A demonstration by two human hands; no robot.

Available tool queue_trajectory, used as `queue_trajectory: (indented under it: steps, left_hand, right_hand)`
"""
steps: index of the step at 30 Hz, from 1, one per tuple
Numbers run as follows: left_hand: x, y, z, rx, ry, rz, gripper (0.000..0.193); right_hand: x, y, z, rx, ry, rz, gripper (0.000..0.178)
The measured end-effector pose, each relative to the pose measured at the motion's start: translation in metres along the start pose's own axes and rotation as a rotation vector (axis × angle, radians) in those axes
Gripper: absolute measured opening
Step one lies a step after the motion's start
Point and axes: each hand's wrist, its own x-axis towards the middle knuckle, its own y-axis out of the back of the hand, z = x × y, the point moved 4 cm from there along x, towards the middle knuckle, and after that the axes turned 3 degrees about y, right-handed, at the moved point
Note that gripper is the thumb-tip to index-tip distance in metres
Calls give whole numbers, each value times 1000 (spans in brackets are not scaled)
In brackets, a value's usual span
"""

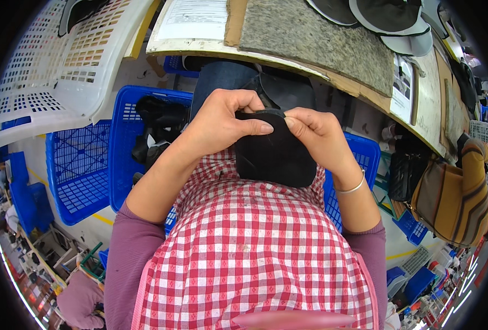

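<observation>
In front of my apron, both hands grip the upper edge of a soft black leather-like piece (277,157), its rounded end hanging toward me. My left hand (225,121) pinches that edge between thumb and bent fingers. Close beside it, my right hand (318,129) presses its thumb and fingers together on the edge's right corner. Another dark, shiny flap (291,91) shows just beyond my fingers; whether it belongs to the same piece, I cannot tell.
Ahead stands a worktable with a grey stone-like slab (315,44) and black, pale-edged pieces (387,14). At left are a white plastic basket (76,82) and blue crates (81,170), one with black items (158,124). A brown bag (439,192) is at right.
</observation>
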Motion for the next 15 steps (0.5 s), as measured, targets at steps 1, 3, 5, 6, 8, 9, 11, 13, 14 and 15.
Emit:
queue_trajectory:
  steps: [1,3,5,6,8,9,11,13,14,15]
  left_hand:
    - [-1,-1,0,14,5,16,18]
    - [-2,-1,-1,16,6,38,17]
    - [-2,-1,-2,-17,-22,48,16]
    - [-2,0,-4,-1,10,56,16]
    - [-2,3,-6,8,22,69,16]
    - [-2,4,-8,1,47,72,16]
    - [-3,5,-9,-43,39,72,16]
    - [-2,5,-9,-47,25,68,16]
    - [-2,5,-9,-28,15,65,16]
    - [-2,5,-9,-10,6,64,16]
  right_hand:
    - [0,1,4,91,-112,-7,21]
    - [1,0,1,215,-123,-104,23]
    - [-1,-2,1,219,-241,-187,23]
    - [-1,-2,-1,178,-228,-193,23]
    - [0,-3,-2,62,-255,-165,23]
    - [1,-4,-2,61,-266,-143,22]
    - [3,-6,-1,71,-263,-125,22]
    - [5,-7,2,109,-247,-128,21]
    - [6,-7,3,144,-233,-139,21]
    - [5,-7,6,170,-248,-142,21]
